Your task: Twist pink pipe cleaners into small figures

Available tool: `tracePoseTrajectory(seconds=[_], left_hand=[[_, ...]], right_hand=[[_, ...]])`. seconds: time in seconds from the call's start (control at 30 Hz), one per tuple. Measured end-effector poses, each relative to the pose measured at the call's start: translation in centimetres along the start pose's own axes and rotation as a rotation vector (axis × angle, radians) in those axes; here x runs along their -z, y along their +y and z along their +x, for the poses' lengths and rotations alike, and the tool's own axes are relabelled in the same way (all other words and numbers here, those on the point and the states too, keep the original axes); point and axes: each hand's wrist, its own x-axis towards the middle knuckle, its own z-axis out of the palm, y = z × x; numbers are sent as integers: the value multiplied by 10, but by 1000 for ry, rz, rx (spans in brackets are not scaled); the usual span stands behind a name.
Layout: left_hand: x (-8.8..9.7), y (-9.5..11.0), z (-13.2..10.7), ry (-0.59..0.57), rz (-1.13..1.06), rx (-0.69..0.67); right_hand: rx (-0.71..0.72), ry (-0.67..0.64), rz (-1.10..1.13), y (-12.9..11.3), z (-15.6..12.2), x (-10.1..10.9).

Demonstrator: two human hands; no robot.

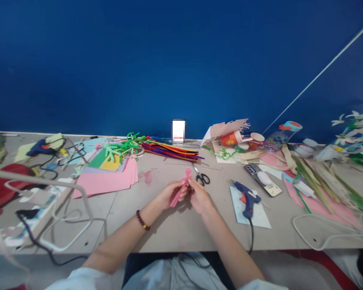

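Note:
Between my two hands, above the front middle of the table, is a bundle of pink pipe cleaners (177,198), bent into loops at its top end. My left hand (173,193) is closed around the lower stems. The fingers of my right hand (199,196) pinch the bundle just under the loops. Black-handled scissors (203,179) lie just beyond my right hand. Farther back rests a pile of loose pipe cleaners (172,151) in red, orange, purple and other colours.
To the right, a blue glue gun (247,198) lies on pale blue paper, near a phone (263,180). Pink paper sheets (105,179) and green pipe cleaners (121,149) are at left, past a white power strip (42,213) with cables. An orange paper cup (231,138) lies at the back.

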Motion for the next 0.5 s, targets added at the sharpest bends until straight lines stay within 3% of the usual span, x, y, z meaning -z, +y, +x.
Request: tracePoseTrajectory(seconds=[0.07,0.2,0.5], left_hand=[[-1,0,-1,89,82,-61],[-7,0,-3,257,295,-240],[-6,-3,-2,262,459,-354]], right_hand=[[26,22,-26,1,0,0],[177,217,-88,3,1,1],[136,209,-158,7,4,7]])
